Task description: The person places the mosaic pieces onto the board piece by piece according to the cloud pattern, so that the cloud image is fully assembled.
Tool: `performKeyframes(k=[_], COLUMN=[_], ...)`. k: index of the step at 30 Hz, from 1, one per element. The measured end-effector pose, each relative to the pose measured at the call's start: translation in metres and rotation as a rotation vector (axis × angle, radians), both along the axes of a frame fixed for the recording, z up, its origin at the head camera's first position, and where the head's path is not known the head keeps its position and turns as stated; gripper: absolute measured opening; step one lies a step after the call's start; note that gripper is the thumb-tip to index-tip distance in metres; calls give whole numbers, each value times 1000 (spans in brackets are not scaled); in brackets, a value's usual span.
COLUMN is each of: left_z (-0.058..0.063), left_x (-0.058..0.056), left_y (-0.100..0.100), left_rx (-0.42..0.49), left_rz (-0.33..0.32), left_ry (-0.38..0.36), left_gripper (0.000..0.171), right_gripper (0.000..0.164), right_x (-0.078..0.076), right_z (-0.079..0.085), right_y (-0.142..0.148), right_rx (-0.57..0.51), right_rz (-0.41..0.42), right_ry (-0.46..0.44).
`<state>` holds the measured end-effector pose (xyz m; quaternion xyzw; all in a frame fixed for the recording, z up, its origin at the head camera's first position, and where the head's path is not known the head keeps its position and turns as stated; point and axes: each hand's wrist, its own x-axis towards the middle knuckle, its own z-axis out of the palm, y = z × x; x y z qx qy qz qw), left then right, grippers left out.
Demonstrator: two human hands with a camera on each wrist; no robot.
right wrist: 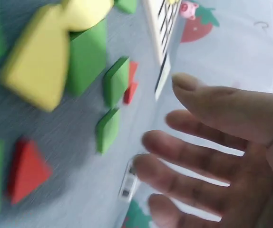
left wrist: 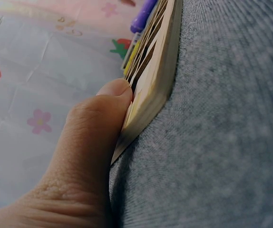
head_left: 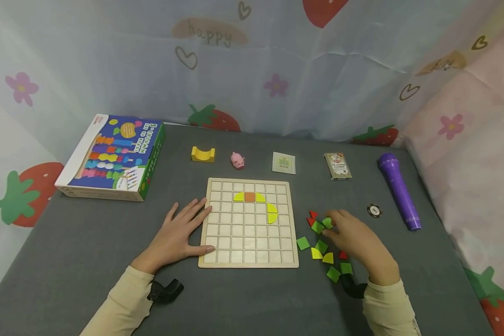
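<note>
My left hand (head_left: 174, 238) rests on the left edge of a wooden grid board (head_left: 237, 231), fingers spread. In the left wrist view its thumb (left wrist: 93, 123) presses on the board's rim (left wrist: 155, 99). Yellow quarter-round tiles (head_left: 272, 218) and an orange square tile (head_left: 249, 197) sit in cells toward the board's upper right. Right of the board, my right hand (head_left: 359, 240) hovers by a green tile (head_left: 327, 222). The right wrist view shows its fingers loosely bent and apart, holding nothing. Green squares (head_left: 303, 243), yellow tiles (head_left: 328, 258) and red triangles (right wrist: 29, 171) lie scattered around it.
Along the back stand a game box (head_left: 109, 158), a yellow arched block (head_left: 203, 154), a pink pig figure (head_left: 237, 160), a patterned card (head_left: 283, 163) and a playing-card box (head_left: 338, 166). A black chip (head_left: 374, 211) and a purple microphone (head_left: 399, 191) lie at the right.
</note>
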<state>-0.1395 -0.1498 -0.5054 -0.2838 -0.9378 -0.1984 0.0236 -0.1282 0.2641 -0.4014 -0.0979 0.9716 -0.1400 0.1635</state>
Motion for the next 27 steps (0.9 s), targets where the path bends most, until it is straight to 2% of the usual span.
performKeyframes(k=[3, 6, 12, 16, 21, 27], left_z=[-1, -1, 0, 2, 2, 3], left_x=[0, 0, 0, 0, 0, 0], left_y=[0, 0, 0, 0, 0, 1], left_rx=[-2, -5, 4, 4, 2, 2], left_rz=[0, 2, -2, -1, 1, -1], left_ry=[-1, -7, -7, -5, -11, -18], left_gripper=[97, 98, 97, 97, 97, 97], right_gripper=[47, 55, 84, 87, 73, 60], right_x=[13, 25, 46, 55, 57, 43], right_z=[-3, -5, -4, -7, -14, -22], right_y=[12, 17, 19, 14, 8, 8], right_rx=[15, 51, 99, 71, -7, -17], right_rz=[-21, -62, -215, -276, -300, -219], right_ry=[-40, -91, -239, -315, -308, -195])
